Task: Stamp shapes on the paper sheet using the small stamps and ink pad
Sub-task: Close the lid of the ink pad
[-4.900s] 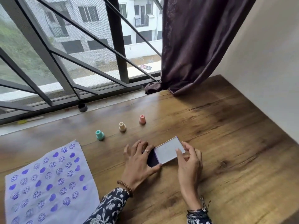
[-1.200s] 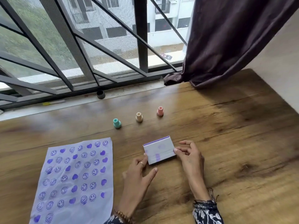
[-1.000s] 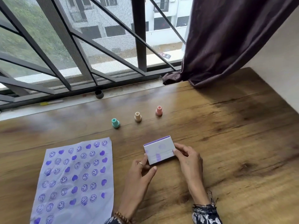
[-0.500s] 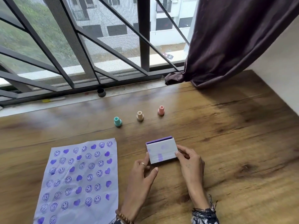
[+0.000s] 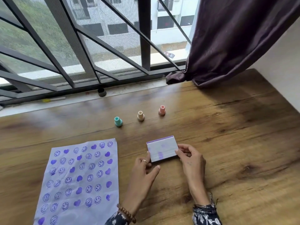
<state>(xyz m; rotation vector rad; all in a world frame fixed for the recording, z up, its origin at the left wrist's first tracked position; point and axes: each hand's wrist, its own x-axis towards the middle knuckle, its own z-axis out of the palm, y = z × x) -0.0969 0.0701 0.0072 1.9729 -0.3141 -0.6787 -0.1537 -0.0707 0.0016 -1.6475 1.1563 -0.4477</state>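
The ink pad (image 5: 161, 149) lies closed on the wooden table, its white lid smeared with purple. My left hand (image 5: 143, 172) touches its near left corner with the fingertips. My right hand (image 5: 190, 159) pinches its right edge. A white paper sheet (image 5: 79, 179), covered in purple smiley faces and hearts, lies to the left. Three small stamps stand in a row behind the pad: teal (image 5: 118, 121), cream (image 5: 140, 115) and pink (image 5: 162, 110).
The wooden table (image 5: 235, 151) ends at a window sill with a metal grille. A small dark cap (image 5: 102, 92) and a yellow-tipped stick (image 5: 53, 99) lie on the sill. A dark curtain (image 5: 230, 39) hangs at the back right beside a white wall.
The ink pad's lid, open 4.9 s ago, is closed. Over the last second both hands have stayed at the pad, my left fingers creeping closer to its corner.
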